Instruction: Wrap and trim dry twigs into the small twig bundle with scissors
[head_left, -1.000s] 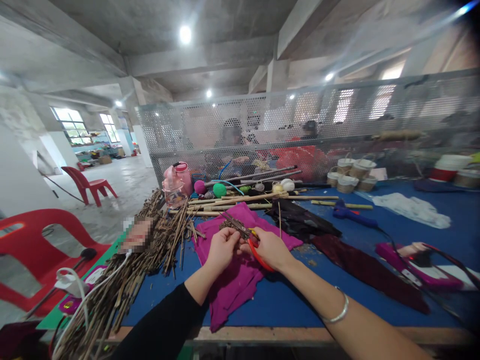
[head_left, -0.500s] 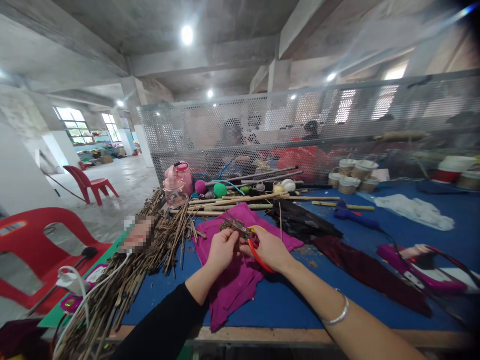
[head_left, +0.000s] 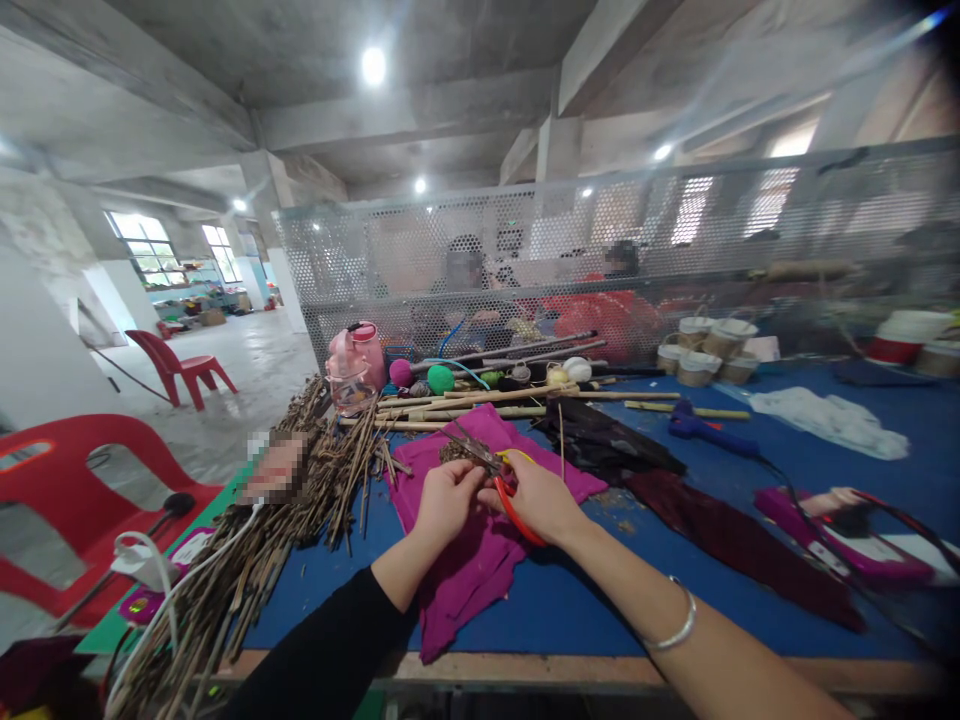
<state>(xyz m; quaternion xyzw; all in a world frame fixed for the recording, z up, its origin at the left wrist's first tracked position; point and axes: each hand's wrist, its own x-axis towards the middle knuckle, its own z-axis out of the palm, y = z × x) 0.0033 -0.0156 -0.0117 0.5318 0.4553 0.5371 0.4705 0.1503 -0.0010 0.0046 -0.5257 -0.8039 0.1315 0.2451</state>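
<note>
Scissors [head_left: 517,515] out, pots [head_left: 697,368] at the back

Head view: your right hand [head_left: 544,495] grips the scissors over the magenta cloth [head_left: 465,600], blades by some brown bits [head_left: 452,452]. Left hand's [head_left: 446,500] fingers are pinched beside them, can't tell on what. Pots cluster near the mesh screen [head_left: 622,225]; can't make out their contents, nor the pink jug's [head_left: 352,365].

Red chair [head_left: 71,470] at left, pink bottle [head_left: 369,350] near green ball [head_left: 441,379], perforated screen [head_left: 390,240] behind clustered pots [head_left: 699,368]

Red-handled scissors [head_left: 487,459], blades pointing forward-left, over rumpled magenta cloth [head_left: 469,590]
</note>
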